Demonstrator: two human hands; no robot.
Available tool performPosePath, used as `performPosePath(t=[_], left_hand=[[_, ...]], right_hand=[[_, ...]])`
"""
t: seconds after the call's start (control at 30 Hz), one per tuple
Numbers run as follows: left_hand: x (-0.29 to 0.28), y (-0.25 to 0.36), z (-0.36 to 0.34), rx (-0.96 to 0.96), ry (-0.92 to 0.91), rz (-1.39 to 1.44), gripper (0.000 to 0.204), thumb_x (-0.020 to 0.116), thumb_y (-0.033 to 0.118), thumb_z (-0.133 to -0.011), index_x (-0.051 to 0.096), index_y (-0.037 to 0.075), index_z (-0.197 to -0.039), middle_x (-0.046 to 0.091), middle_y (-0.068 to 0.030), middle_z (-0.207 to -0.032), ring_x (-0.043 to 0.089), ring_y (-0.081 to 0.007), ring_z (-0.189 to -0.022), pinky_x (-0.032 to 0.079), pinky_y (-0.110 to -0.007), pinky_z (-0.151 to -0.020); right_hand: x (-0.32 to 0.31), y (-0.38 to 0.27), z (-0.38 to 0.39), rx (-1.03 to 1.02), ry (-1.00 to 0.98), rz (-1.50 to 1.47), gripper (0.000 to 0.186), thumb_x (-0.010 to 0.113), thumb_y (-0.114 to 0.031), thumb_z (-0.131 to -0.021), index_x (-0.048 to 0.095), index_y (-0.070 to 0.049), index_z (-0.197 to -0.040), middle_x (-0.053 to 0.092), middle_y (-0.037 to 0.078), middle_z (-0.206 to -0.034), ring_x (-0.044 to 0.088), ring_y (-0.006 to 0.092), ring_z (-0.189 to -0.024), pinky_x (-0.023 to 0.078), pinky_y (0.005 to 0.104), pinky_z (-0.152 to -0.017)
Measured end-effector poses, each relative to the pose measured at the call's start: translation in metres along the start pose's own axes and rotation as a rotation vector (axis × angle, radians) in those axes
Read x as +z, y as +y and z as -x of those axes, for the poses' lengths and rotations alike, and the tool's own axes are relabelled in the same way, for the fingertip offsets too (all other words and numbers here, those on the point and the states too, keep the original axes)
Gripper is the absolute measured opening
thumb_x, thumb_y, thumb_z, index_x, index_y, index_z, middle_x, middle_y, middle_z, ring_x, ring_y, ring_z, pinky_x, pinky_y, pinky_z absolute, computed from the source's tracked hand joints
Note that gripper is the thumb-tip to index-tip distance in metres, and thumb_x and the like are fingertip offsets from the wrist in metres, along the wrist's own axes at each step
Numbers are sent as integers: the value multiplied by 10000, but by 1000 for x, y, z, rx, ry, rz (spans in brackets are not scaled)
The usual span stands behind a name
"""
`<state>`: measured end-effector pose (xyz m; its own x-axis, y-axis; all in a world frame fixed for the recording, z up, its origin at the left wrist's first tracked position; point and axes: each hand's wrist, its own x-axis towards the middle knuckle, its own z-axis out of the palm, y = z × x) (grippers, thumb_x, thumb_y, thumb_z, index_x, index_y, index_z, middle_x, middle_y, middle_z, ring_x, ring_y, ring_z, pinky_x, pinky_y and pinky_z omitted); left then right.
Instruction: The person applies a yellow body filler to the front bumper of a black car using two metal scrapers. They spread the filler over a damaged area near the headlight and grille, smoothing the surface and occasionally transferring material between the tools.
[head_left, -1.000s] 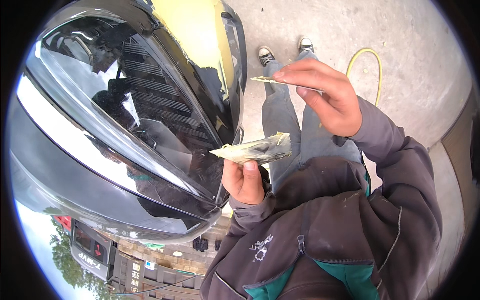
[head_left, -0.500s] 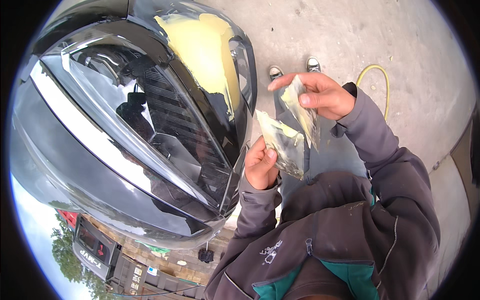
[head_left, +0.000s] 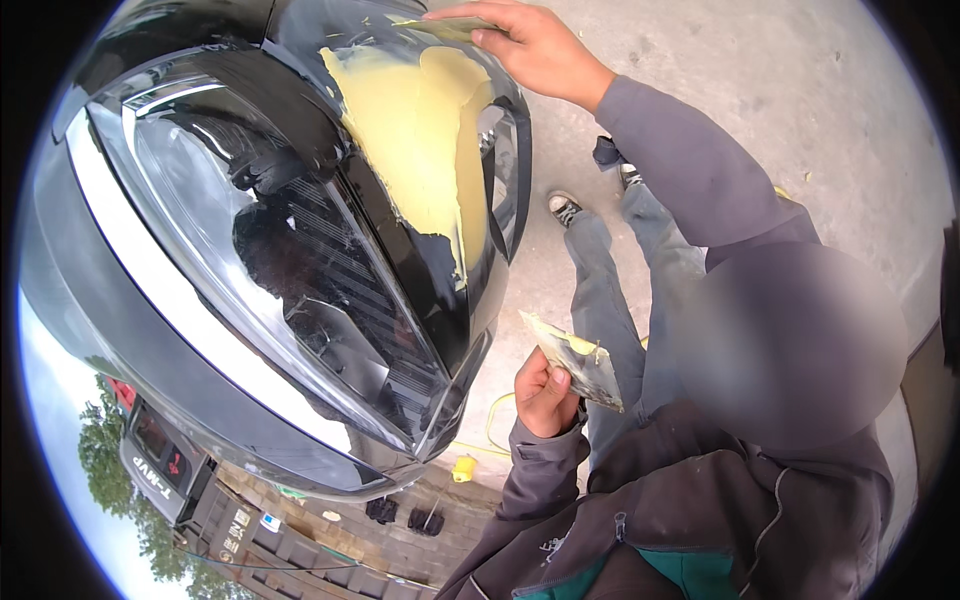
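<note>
Yellow filler paste point(head_left: 415, 140) lies in a thick, uneven patch on the dark car body point(head_left: 455, 320). At the far end of that patch, my right hand point(head_left: 550, 50) grips a thin, flat spreader point(head_left: 455, 27) between thumb and fingers. The spreader is tilted low over the panel; whether its edge touches is hard to tell. My left hand point(head_left: 543, 395) pinches a second flat plate point(head_left: 585, 365), smeared with yellow paste along its upper edge. It is held in front of my legs, apart from the car.
A large glassy panel point(head_left: 300, 250) lies left of the paste. Yellow hose point(head_left: 497, 420) runs on the concrete floor point(head_left: 720, 60) near a small yellow object point(head_left: 463, 468). My shoes point(head_left: 564, 207) stand close to the car. A grey truck point(head_left: 160, 450) is at the lower left.
My right hand has moved away from the left one, up and left to the far end of the paste, carrying its spreader. My left hand is slightly lower, still holding its plate.
</note>
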<state>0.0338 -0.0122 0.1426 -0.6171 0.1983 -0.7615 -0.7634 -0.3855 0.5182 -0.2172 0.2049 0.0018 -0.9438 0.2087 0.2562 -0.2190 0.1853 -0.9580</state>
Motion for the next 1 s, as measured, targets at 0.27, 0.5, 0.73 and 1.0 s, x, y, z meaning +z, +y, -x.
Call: performPosePath(t=[0.27, 0.5, 0.73, 1.0], left_hand=[[-14, -10, 13, 11, 40, 38, 409, 587, 172, -848, 439, -57, -1152, 580, -163, -948, 625, -303, -760, 562, -506, -640], [-33, -11, 25, -6, 59, 1, 432, 592, 174, -847, 434, -64, -1172, 575, -158, -973, 622, -290, -796, 566, -492, -657], [-29, -15, 32, 18, 57, 7, 462, 607, 200, -850, 445, -89, -1172, 580, -148, -1020, 601, -259, -882, 535, -418, -747], [-11, -18, 40, 11, -68, 31, 445, 584, 181, -866, 454, -104, -1183, 581, -153, -1094, 566, -231, -990, 412, -333, -902]], right_hand=[[15, 41, -24, 560, -111, -145, 297, 502, -69, -785, 630, -63, -1052, 648, 102, -799, 593, 170, -699, 484, 312, -645], [32, 145, 5, 824, 1, -283, 413, 438, -18, -751, 648, -82, -1101, 649, 103, -977, 583, 207, -894, 460, 330, -774], [35, 113, 1, 749, -78, -408, 418, 415, 27, -767, 610, -15, -1134, 637, 127, -969, 592, 210, -862, 484, 323, -718], [24, 26, -4, 539, -133, -192, 403, 454, -2, -785, 602, -42, -1158, 640, 115, -1001, 586, 189, -880, 463, 303, -778]])
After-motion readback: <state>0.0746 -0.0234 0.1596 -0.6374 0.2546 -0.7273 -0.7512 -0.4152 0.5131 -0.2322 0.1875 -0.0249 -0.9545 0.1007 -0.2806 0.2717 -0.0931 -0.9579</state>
